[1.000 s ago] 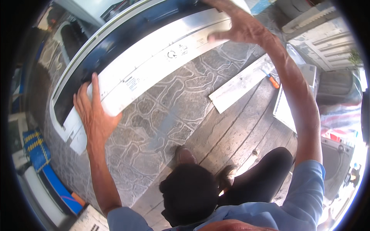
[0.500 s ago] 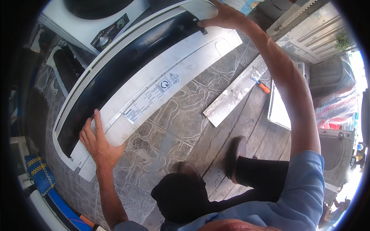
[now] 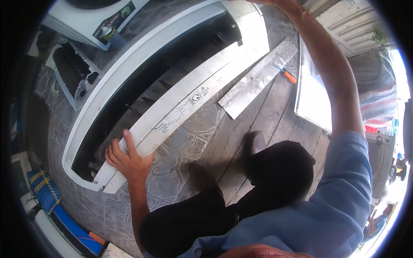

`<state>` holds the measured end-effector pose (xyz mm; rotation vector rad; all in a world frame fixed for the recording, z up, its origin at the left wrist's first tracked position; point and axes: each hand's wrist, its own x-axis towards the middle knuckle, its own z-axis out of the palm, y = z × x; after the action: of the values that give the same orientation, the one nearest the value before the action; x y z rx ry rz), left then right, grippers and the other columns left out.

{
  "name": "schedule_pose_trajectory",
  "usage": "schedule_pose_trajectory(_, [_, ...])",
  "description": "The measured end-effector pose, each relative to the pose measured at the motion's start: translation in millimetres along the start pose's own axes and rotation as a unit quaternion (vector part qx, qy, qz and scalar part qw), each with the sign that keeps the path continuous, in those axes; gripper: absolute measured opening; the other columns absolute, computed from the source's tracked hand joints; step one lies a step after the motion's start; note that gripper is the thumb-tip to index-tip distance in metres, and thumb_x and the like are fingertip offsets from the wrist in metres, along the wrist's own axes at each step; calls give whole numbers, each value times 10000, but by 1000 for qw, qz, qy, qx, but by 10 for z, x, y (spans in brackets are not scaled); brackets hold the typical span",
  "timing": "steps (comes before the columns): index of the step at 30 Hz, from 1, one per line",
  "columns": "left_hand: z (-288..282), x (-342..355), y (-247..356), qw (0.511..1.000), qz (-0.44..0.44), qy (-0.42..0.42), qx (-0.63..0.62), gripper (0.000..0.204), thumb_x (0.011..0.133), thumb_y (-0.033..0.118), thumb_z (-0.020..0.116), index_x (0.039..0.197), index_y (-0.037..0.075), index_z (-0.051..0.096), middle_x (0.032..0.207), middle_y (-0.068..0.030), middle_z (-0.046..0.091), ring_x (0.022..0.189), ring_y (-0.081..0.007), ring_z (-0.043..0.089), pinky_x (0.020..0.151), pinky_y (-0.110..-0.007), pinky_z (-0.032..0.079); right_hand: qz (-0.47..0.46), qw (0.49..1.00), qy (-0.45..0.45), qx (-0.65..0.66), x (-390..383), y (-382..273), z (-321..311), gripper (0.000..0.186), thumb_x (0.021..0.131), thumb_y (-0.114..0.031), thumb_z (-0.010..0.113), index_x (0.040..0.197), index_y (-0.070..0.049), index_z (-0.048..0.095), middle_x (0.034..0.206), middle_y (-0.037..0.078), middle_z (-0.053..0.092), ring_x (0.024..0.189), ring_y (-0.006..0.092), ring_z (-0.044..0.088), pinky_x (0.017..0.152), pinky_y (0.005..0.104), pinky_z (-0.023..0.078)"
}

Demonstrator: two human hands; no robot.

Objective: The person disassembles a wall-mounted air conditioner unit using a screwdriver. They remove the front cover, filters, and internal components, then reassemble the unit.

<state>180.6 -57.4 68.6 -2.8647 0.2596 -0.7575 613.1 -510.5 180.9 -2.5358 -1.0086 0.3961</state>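
A long white air conditioner cover [image 3: 232,53], with a dark slot-like opening along its length and printed labels on its near strip, slants across the view from lower left to upper right. My left hand [image 3: 129,161] grips its near edge by the lower left end, fingers over the opening's rim and thumb underneath. At the far right end, my right hand [image 3: 269,1] holds the cover's top corner; most of its fingers are cut off by the upper edge of the picture. Through the opening, dark ribs and fins show.
Behind the cover stand a white washing machine [image 3: 64,23] and a spray can [image 3: 108,32]. A white frame with dark mesh [image 3: 71,71] lies at the left. To the right are a stained flat board [image 3: 247,92], an orange-handled screwdriver [image 3: 289,76] on it, and a white panel [image 3: 310,96].
The cover has tilted and shifted nearer, so its opening now shows ribs inside. My left hand has moved right with it; my right hand has gone up toward the picture's edge.
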Motion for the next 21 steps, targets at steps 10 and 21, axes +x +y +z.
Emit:
schedule_pose_trajectory(10, [246, -276, -272, 992, 4, 39, 118, 1093, 670, 527, 942, 1550, 214, 374, 1279, -163, 460, 1236, -371, 485, 1089, -626, 373, 30, 970, 238, 38, -751, -240, 995, 734, 1022, -603, 545, 1463, -16, 540, 1356, 276, 638, 1295, 409, 598, 1086, 456, 464])
schedule_pose_trajectory(21, [1061, -736, -265, 988, -47, 51, 139, 1084, 653, 581, 939, 1516, 252, 372, 1349, -170, 446, 1257, -414, 466, 1102, -675, 349, 38, 955, 164, 244, -1055, -378, 1385, 742, 1013, -405, 666, 1594, -47, 374, 1145, 235, 731, 933, 240, 693, 824, 405, 538])
